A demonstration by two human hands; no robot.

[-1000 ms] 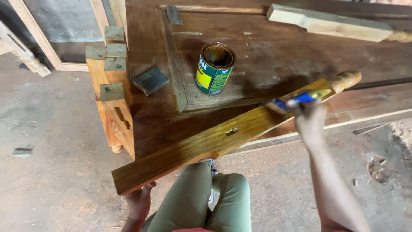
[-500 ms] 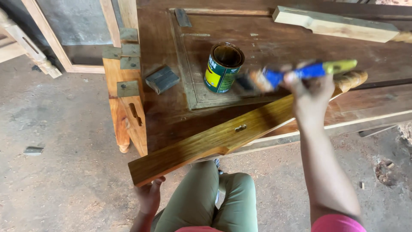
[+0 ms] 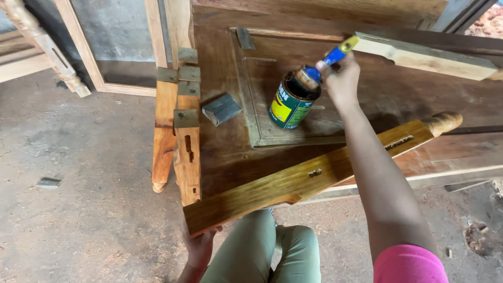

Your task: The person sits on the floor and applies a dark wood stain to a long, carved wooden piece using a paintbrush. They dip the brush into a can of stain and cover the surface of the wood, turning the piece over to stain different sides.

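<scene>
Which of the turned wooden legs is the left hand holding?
The glossy, amber-stained leg lying diagonally across the workbench, with the left hand gripping its near square end; the pale unstained leg lies untouched at the back.

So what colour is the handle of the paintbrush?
Paintbrush handle: blue with a yellow-green tip, seen in the head view.

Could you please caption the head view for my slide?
Right hand dips a brush into the tin; left hand holds the varnished board.

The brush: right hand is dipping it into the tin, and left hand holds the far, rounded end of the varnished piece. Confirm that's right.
Not quite. The right hand does have the brush at the mouth of the tin, but the left hand holds the near, square-cut end of the varnished piece, not the far rounded end. The head view shows this.
</scene>
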